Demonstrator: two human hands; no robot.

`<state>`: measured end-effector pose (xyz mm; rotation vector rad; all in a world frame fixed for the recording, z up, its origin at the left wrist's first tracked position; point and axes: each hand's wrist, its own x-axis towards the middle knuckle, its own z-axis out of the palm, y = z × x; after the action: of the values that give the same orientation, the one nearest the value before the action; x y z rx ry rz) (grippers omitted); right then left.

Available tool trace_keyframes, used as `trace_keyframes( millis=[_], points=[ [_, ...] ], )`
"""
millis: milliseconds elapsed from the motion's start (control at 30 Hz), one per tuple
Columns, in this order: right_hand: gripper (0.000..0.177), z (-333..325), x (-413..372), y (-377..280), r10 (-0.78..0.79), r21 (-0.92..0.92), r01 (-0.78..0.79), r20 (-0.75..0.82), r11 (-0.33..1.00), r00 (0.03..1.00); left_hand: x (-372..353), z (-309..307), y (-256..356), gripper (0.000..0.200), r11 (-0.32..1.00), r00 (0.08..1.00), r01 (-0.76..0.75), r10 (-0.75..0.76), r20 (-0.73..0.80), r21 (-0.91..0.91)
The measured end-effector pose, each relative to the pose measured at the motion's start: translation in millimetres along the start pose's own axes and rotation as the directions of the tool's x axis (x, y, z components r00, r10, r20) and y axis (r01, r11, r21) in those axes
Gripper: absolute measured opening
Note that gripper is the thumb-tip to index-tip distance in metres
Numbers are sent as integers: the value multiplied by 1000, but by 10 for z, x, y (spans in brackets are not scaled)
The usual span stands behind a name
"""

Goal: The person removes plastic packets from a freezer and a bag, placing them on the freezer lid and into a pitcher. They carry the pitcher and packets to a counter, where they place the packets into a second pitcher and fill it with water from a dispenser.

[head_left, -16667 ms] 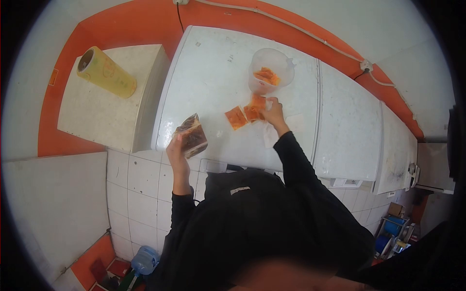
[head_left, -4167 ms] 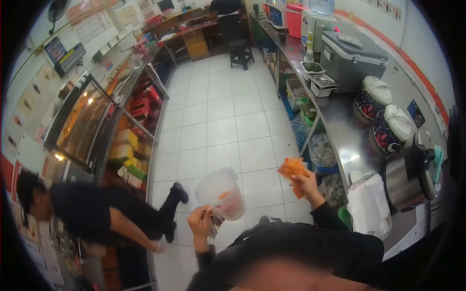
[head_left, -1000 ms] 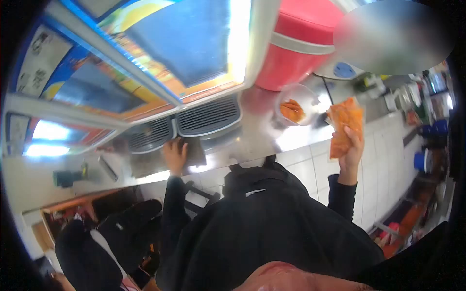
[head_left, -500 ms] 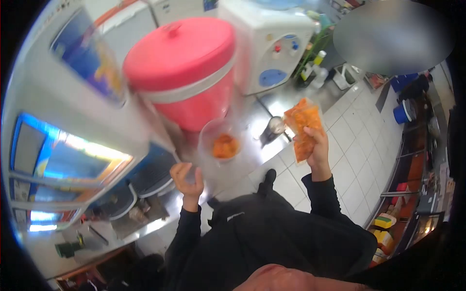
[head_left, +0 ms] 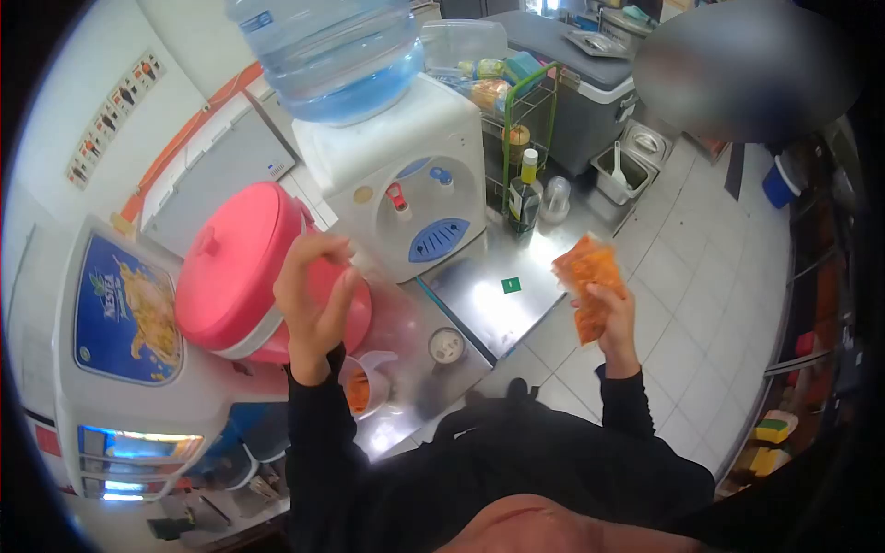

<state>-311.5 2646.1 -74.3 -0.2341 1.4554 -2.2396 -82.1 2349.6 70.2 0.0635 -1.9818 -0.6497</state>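
My right hand (head_left: 612, 318) grips a clear plastic bag (head_left: 590, 272) filled with orange pieces, held up over the tiled floor beside the counter edge. My left hand (head_left: 318, 304) is raised in front of a pink lidded drink cooler (head_left: 244, 267). Its fingers are bent, the thumb stands apart from them, and nothing is in it. Below that wrist, a clear plastic pitcher (head_left: 376, 382) with orange pieces inside stands on the steel counter (head_left: 415, 309), partly hidden by my left sleeve. An upright can (head_left: 446, 346) stands to the right of the pitcher.
A white water dispenser (head_left: 396, 175) with a large blue bottle (head_left: 336, 55) stands behind the counter. Near it are a dark bottle (head_left: 525, 203), a green wire rack (head_left: 535, 120) and a steel container (head_left: 622, 175). A Nestea drink machine (head_left: 129, 309) is at left.
The view has swung, so the cooler and pitcher now appear further left. My left hand has risen from beside the pitcher to in front of the cooler. My right hand still holds the bag.
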Motion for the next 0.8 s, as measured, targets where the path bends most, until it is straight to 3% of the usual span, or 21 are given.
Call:
trace_keyframes(
  millis=[100,167,233,300,333,367,433,500,600,733,800],
  points=[
    [31,-6,131,-42,-61,43,64,-73,997,996,426,268,-168,25,1000,987,-1,3,159,-13],
    [32,-102,205,-9,-74,46,79,-103,996,992,638,638,-357,27,970,963,185,-148,224,-155],
    [33,-226,368,-7,-42,39,47,-132,998,990,909,1137,-597,31,742,839,531,-392,377,-410],
    [33,-276,638,-44,-26,63,34,-121,997,992,1264,1663,-845,37,797,817,538,-412,404,-274],
    [33,-315,787,-74,-21,76,29,-104,997,994,1454,1906,-1105,37,988,933,153,-135,333,-27],
    [34,-369,944,-121,-15,84,22,-89,996,996,1676,2157,-1350,38,937,923,-260,171,345,231],
    [34,-454,1334,-193,-5,65,8,-42,998,999,2158,2593,-1704,28,814,908,-188,-70,414,550],
    [35,-514,1726,-345,-3,39,3,3,999,1000,2679,2969,-2104,20,695,858,-23,-356,371,719],
    [36,-570,2280,-581,-29,14,28,46,999,999,3094,3358,-2953,18,541,867,37,-436,243,840],
    [38,-886,2918,-744,-50,-22,52,62,998,997,3124,3587,-3486,23,392,794,302,-608,-2,869],
    [33,-1004,3108,-797,-29,5,29,35,1000,999,3031,3617,-3641,23,340,733,266,-679,40,902]
  ],
)
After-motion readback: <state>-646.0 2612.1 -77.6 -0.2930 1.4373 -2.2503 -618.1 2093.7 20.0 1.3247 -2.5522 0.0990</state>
